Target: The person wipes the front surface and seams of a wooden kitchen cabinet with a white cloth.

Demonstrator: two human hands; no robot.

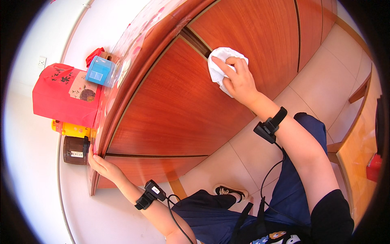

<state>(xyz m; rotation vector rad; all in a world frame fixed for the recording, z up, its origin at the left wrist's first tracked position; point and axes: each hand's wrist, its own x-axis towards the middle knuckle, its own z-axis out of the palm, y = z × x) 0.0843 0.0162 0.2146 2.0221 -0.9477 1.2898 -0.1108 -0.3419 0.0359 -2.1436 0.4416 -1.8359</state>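
A crumpled white cloth (217, 71) lies pressed against the front of a reddish-brown wooden cabinet (170, 103). My right hand (239, 79) grips it, fingers bent over its near side, at the dark gap between two door panels. My left hand (105, 166) rests on the cabinet's top edge at the corner closest to the white wall, its fingers extended and holding nothing. Beside those fingertips, on the cabinet top, stands a dark brown barrel-shaped container (74, 151) with a label.
Along the cabinet top sit a yellow container (74, 129), a large red gift bag (65, 94) and a blue box (99, 70). A patterned cover (146, 33) lies there too. At right is a wooden table (359, 152) with a red box (374, 167). Pale floor tiles (243, 155) lie below.
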